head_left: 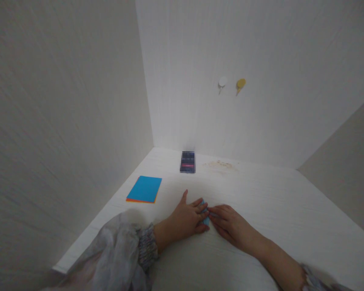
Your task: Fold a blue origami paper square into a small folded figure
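Observation:
A small light blue piece [206, 220], seemingly folded paper, lies on the white table [261, 202] in front of me. My left hand [188, 217] rests flat over it, fingers spread and thumb pointing away from me, hiding much of it. From the right, my right hand [230, 224] touches the piece's right edge with its fingertips, the fingers held together. Whether those fingers pinch any of the paper is hidden. Further left lies a stack of square sheets [144, 189], blue on top with orange showing beneath.
A dark, blurred-out object with a pink stripe [187, 162] is near the back wall. Brownish marks [221, 165] stain the table beside it. A white hook [222, 82] and a yellow hook [240, 83] are on the back wall. Panels stand at left and right.

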Demonstrator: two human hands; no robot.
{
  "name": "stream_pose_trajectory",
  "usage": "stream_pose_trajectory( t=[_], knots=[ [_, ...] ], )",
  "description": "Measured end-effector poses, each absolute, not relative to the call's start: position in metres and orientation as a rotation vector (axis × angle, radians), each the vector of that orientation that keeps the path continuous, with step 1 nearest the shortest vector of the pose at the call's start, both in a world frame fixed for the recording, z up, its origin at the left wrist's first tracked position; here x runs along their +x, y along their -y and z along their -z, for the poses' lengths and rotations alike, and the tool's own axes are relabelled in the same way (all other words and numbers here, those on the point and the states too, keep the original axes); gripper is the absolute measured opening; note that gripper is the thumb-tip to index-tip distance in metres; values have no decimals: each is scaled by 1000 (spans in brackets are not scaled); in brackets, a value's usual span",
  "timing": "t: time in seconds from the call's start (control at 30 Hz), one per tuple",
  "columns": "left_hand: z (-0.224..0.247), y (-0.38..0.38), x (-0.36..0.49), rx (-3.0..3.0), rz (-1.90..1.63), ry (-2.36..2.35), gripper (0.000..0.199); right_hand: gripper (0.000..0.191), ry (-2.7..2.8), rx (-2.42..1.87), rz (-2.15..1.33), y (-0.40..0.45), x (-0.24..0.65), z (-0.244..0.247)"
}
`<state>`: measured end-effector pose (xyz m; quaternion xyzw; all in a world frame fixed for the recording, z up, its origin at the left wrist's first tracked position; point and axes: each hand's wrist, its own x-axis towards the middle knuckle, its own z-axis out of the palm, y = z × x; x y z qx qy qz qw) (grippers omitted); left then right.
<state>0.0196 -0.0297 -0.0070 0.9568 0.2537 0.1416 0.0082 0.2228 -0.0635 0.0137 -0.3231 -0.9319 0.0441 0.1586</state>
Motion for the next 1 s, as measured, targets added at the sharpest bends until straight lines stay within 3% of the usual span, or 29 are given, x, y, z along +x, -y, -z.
stream_pose_trajectory(
  t=[0.3, 0.7, 1.0],
  knots=[
    [-1, 35, 21, 3008, -535, -632, 23, 28, 2774, -939, 82, 63, 219, -12],
    [2, 48, 23, 3032, -515, -763, 24, 32, 2731, -1006, 322, 69, 221, 9],
    [-14, 46, 8, 3081, -340, -556, 31, 34, 2746, -923, -38, 67, 227, -16]
  ],
)
